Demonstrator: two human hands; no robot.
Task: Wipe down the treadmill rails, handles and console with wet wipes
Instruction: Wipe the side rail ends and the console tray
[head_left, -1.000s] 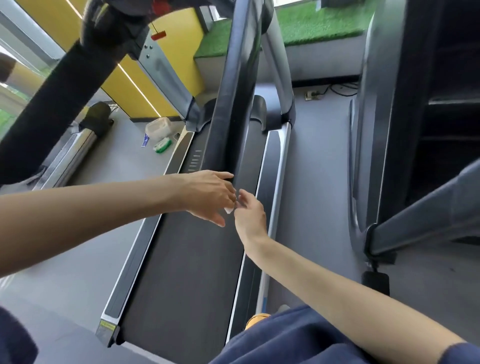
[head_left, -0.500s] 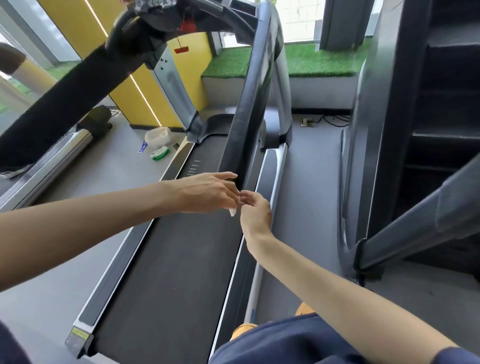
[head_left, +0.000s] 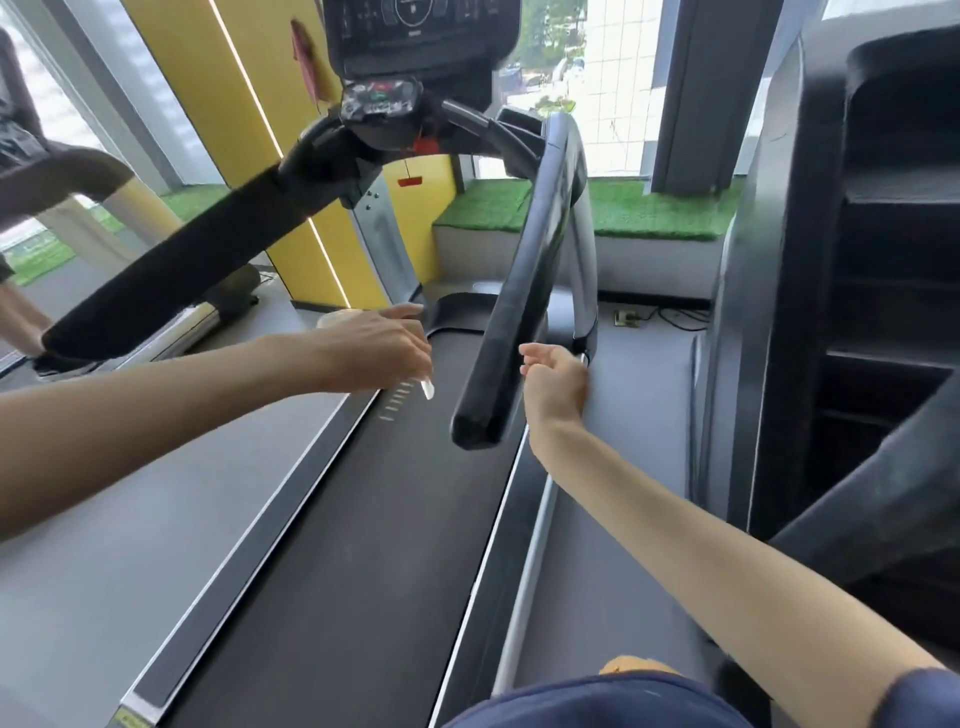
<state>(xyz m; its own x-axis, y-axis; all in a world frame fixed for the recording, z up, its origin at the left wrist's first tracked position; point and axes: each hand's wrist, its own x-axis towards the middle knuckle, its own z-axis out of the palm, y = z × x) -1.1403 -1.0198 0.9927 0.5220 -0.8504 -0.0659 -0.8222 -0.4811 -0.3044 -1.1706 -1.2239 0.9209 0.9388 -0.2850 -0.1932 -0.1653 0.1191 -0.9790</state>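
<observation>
Left hand (head_left: 374, 353) hovers over the treadmill belt (head_left: 332, 519), clutching a wet wipe (head_left: 427, 388), only a sliver poking out below the fingers. Right hand (head_left: 553, 376) is loosely curled, apparently empty, just beside the right handrail (head_left: 519, 291). The danger: a wipe bunched that small could skim the rail or slip onto the belt.

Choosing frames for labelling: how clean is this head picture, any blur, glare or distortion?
Head view: daylight blows out the windows behind the console; the wide-angle lens bows the neighbouring machine; left hand and the wipe it holds are motion-smeared; right hand slightly soft.
</observation>
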